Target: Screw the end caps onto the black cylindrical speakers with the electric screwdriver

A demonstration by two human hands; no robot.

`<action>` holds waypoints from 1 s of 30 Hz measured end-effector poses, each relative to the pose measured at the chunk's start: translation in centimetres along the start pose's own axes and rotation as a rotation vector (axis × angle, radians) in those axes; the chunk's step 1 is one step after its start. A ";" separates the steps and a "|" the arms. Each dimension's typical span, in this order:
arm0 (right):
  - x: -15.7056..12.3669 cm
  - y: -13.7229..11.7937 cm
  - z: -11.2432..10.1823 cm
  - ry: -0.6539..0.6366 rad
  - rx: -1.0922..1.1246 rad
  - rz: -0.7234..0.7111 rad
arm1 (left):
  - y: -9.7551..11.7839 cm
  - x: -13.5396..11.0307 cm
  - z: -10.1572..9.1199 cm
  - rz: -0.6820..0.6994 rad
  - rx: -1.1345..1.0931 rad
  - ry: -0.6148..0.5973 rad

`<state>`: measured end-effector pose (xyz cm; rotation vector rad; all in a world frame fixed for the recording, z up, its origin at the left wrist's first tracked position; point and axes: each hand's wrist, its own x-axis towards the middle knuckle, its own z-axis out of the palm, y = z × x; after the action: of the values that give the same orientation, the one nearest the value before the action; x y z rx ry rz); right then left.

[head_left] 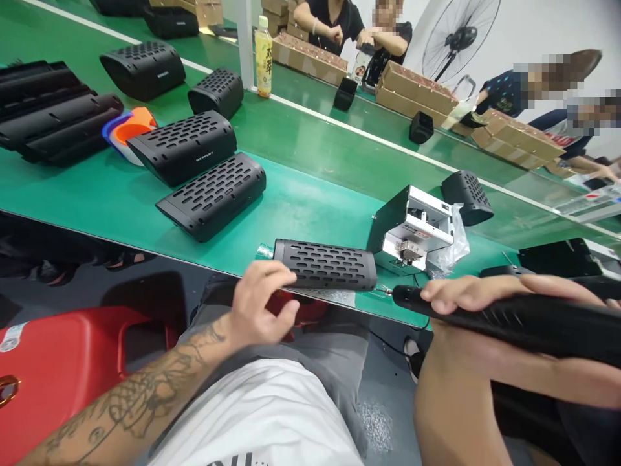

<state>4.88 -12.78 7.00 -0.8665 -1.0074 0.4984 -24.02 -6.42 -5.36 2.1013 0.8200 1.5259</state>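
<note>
A black slotted plastic housing (326,264) lies at the front edge of the green table, its slotted face toward me. My left hand (264,301) is beside its left end, fingers curved and apart, with nothing in the grasp; whether a fingertip touches the housing I cannot tell. In my right hand (466,298) is a black electric screwdriver (524,320), held level. Its bit points left and reaches the right end of the housing; exact contact is too small to make out. Behind that end stands a small black-and-silver screw feeder machine (412,230).
More black housings (213,194) rest at the left, near an orange and purple roll (133,129). A yellow drink bottle (263,58) stands by a white post. Across the table, several people work behind cardboard boxes (310,58). A red stool (72,369) is at my left.
</note>
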 end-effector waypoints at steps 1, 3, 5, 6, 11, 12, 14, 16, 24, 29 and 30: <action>0.7 0.6 0.2 -0.026 0.011 -0.011 | -2.2 0.4 -0.9 0.142 0.146 -0.037; 1.6 2.0 0.2 -0.127 0.048 -0.052 | -6.0 1.2 -2.1 0.168 0.269 -0.194; 2.2 3.9 -0.4 -0.245 0.096 -0.116 | -8.2 1.9 -2.7 0.041 0.219 -0.386; 2.4 4.8 -0.8 -0.282 0.109 -0.148 | -8.7 2.2 -2.8 -0.040 0.168 -0.467; 2.8 6.4 -2.1 -0.362 0.106 -0.110 | -8.4 2.8 -2.5 -0.299 0.019 -0.584; 2.8 5.9 -2.1 -0.369 0.104 -0.100 | -8.4 2.9 -2.5 -0.298 0.014 -0.574; 2.9 4.8 -1.7 -0.369 0.095 -0.067 | -8.5 2.8 -2.3 -0.268 0.006 -0.559; 3.0 3.7 -1.1 -0.340 0.076 -0.016 | -8.9 2.6 -2.2 -0.229 -0.004 -0.548; 3.7 2.5 0.6 -0.296 0.021 0.190 | -9.7 2.2 -1.7 -0.068 -0.016 -0.471; 4.2 2.6 1.4 -0.410 0.024 0.220 | -9.6 2.4 -1.6 -0.083 -0.010 -0.483; 4.2 2.8 1.7 -0.402 0.021 0.219 | -9.6 2.5 -1.6 -0.088 -0.010 -0.486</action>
<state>5.44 -7.44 7.31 -0.8812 -1.2758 0.8928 -27.08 2.35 -9.25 2.2566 0.7060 0.9092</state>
